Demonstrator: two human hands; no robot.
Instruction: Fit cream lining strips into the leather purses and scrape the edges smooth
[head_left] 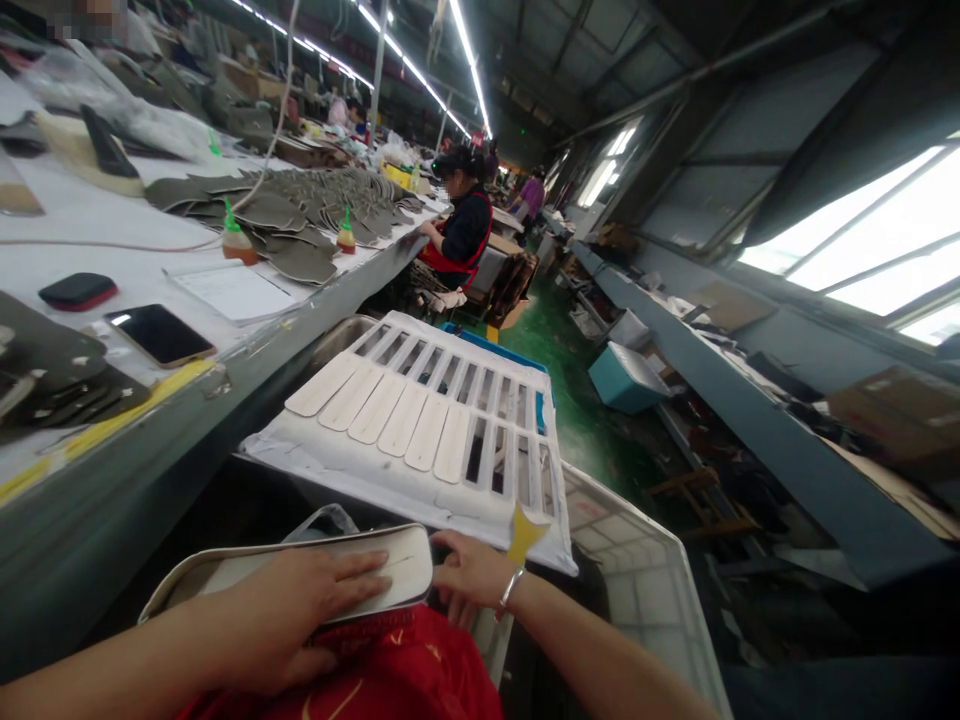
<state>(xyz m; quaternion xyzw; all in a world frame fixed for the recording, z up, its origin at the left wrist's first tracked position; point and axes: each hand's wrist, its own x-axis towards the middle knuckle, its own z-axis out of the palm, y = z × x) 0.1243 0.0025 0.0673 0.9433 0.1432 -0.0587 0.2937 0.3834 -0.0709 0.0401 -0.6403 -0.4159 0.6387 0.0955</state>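
Observation:
A long, shallow piece with a white inner face and a dark rim [409, 565] lies across my lap, its rounded end toward the right. My left hand [300, 600] rests on its white face, fingers stretched out flat and the thumb by the near edge. At the rounded end, my right hand [469, 572] has its fingers bent around the edge, with some fingertips hidden. A bracelet [509, 590] circles the right wrist. Red cloth [420, 670] covers my lap below the piece.
Ahead stands a white slatted rack [495, 510] carrying several pale rounded strips [375, 410] and a yellow tab [525, 535]. A white crate [637, 560] is at right. The left workbench [300, 310] bears a phone [161, 335], glue bottles [237, 240] and grey pieces [300, 210]. A person [465, 225] sits beyond.

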